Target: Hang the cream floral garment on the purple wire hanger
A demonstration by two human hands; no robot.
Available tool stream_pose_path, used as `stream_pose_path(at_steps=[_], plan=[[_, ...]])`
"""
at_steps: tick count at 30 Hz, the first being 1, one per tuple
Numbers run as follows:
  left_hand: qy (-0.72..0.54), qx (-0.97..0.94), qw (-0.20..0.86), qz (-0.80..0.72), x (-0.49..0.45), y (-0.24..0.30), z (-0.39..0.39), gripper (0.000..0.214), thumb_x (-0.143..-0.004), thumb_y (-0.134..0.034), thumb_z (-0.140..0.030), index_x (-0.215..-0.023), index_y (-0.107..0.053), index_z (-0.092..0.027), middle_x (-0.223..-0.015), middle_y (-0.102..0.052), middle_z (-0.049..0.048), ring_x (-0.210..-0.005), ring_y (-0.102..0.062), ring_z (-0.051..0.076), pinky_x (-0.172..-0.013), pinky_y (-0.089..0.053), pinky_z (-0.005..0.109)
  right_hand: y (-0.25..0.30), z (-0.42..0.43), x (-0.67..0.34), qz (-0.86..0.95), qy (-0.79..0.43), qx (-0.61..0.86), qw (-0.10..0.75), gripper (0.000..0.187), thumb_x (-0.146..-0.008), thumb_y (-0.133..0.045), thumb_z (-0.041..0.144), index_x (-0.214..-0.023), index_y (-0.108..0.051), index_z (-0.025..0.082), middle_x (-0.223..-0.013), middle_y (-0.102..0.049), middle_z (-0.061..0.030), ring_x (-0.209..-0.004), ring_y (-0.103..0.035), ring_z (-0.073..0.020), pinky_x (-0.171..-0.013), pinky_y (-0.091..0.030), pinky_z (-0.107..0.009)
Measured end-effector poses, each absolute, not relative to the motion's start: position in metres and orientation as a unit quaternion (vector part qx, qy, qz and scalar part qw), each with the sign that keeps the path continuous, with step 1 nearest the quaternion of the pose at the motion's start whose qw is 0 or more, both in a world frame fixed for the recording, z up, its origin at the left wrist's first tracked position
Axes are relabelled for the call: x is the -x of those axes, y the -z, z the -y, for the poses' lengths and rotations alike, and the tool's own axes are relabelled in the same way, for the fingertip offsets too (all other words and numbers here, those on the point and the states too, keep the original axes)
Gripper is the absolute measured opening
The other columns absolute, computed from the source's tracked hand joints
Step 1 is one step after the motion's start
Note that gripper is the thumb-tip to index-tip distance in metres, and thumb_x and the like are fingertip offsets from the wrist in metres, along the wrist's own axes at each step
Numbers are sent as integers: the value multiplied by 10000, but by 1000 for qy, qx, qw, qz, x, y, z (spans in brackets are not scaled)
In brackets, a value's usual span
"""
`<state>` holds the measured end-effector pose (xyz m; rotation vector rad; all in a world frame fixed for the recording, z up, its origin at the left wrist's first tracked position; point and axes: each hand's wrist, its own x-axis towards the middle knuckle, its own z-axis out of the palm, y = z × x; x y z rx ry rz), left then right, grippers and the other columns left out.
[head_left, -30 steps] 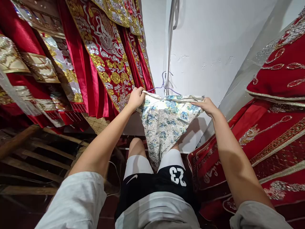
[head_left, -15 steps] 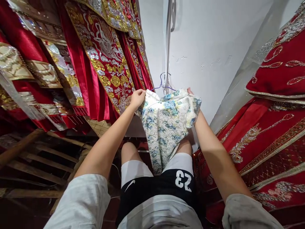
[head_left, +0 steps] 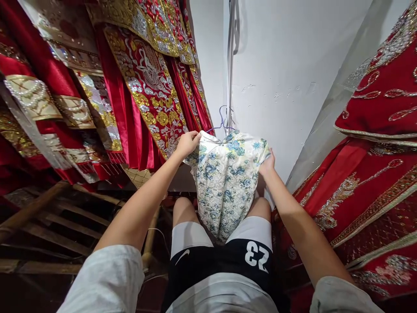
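A white dress (head_left: 224, 187) with a blue and green floral print hangs in front of me, above my knees. The hook of a purple hanger (head_left: 222, 117) sticks up from its collar. My left hand (head_left: 189, 143) pinches the dress at the shoulder beside the collar. At the other side my right hand (head_left: 267, 163) is closed on the short sleeve's edge, its fingers partly behind the cloth. The lower end of the dress drops between my thighs.
Red embroidered garments (head_left: 153, 87) with gold and silver sequins hang at the left. More red beaded garments (head_left: 368, 174) fill the right side. A wooden slatted rack (head_left: 58, 217) stands low at the left. Behind the dress is a white wall (head_left: 280, 56) with a vertical metal pole (head_left: 230, 65).
My right hand has moved down from the shoulder top to the sleeve's edge. The sleeve, bunched over that hand before, now lies spread outward. My left hand keeps its hold.
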<state>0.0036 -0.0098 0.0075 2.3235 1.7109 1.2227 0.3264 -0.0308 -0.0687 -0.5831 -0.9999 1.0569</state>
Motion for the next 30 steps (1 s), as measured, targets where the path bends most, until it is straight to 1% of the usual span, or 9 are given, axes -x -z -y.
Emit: stream_pose_path(at_steps=[2, 4, 10, 13, 16, 21, 24, 28, 30], plan=[[-370, -749, -21, -549, -8, -6, 12, 306, -966, -457, -362, -909, -695, -180, -892, -734, 108, -809, -623, 262, -754, -420, 334, 63, 24, -342, 393, -531, 244, 710, 544, -893, -516, 718, -935, -720, 216, -897, -761, -77, -971, -730, -299, -857, -602, -527], [-359, -740, -43, -566, -12, -5, 13, 315, -974, -438, -373, -934, -688, -186, -904, -729, 117, -827, -626, 276, -742, -416, 335, 47, 23, -354, 370, -568, 208, 706, 551, -848, -540, 742, -914, -708, 221, -857, -757, -90, -966, -732, -315, -861, -604, -548], [-351, -706, -56, -612, -12, -3, 13, 399, -964, -459, -524, -955, -653, -175, -901, -708, 135, -814, -620, 292, -668, -370, 324, -8, 58, -332, 473, -549, 104, 681, 411, -842, -628, 614, -1029, -708, 256, -1070, -770, -66, -1194, -678, -317, -1042, -552, -542], [-359, -699, -43, -617, -12, 0, 7, 398, -974, -444, -517, -883, -632, -178, -868, -702, 127, -780, -614, 268, -652, -356, 320, -15, 70, -316, 508, -532, 111, 668, 326, -825, -687, 519, -1023, -705, 262, -1125, -764, -52, -1307, -616, -309, -1138, -481, -541], [-341, -697, -38, -629, -16, 0, -3, 396, -1000, -404, -481, -850, -621, -186, -896, -716, 136, -821, -631, 274, -685, -383, 327, -21, 57, -310, 514, -523, 122, 669, 338, -804, -710, 506, -1030, -705, 254, -1136, -765, -56, -1362, -574, -308, -1189, -425, -540], [-308, -668, -80, -673, -13, 0, -11, 359, -1024, -354, -413, -1053, -614, -166, -1079, -704, 222, -1029, -649, 379, -818, -441, 403, -29, 31, -298, 509, -559, 95, 648, 441, -782, -679, 599, -1068, -705, 265, -1175, -764, -51, -1388, -549, -306, -1202, -403, -550], [-346, -661, -56, -664, -4, 8, -4, 264, -1014, -389, -335, -1049, -587, -164, -1061, -689, 207, -1039, -643, 373, -855, -439, 415, -21, 54, -288, 574, -589, 113, 558, 501, -748, -705, 621, -1075, -718, 241, -1146, -770, -80, -1331, -594, -335, -1142, -455, -569], [-469, -651, 62, -594, -5, 26, 15, 266, -1051, -357, -252, -941, -579, -156, -962, -658, 94, -965, -615, 243, -887, -445, 354, -11, 99, -285, 758, -592, 122, 246, 617, -596, -876, 547, -1077, -753, 181, -1058, -780, -133, -1133, -703, -357, -955, -575, -515], [-477, -654, 124, -573, -12, 31, 24, 279, -1067, -406, -303, -999, -613, -129, -1017, -654, 70, -974, -615, 215, -903, -487, 357, -8, 108, -285, 811, -554, 113, 148, 641, -631, -877, 520, -1146, -744, 164, -1088, -775, -152, -1092, -719, -342, -934, -581, -493]])
